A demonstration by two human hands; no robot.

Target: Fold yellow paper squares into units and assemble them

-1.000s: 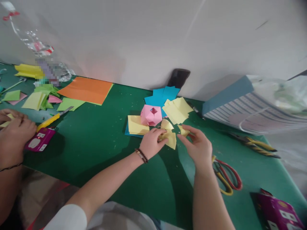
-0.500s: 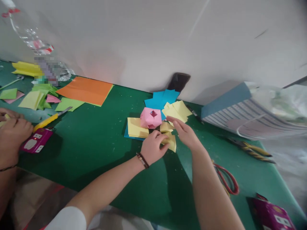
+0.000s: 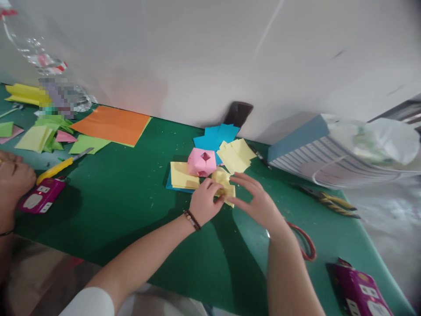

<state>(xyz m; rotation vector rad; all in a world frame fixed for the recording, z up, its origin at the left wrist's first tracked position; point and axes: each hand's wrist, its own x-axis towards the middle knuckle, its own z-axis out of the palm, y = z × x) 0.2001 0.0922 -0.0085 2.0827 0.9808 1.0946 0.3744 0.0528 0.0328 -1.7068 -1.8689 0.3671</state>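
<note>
My left hand (image 3: 206, 199) is pinching some folded yellow paper (image 3: 222, 175), and my right hand (image 3: 259, 206) has its fingers spread right by it. Pink paper ball (image 3: 196, 164) sits just behind, phone (image 3: 237, 115) leaning on the wall (image 3: 184, 57).

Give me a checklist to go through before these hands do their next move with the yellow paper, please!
1. Left hand holding the folded yellow paper: ok, fingers and thumb close on it.
2. Right hand gripping too: not ok, finger and thumb are spread apart.
3. Pink paper ball uncrushed: ok, it looks whole.
4. Yellow craft knife blade tucked in: not ok, it's out.
5. Tool with the red handle shut: cannot tell, most is hidden.
</note>
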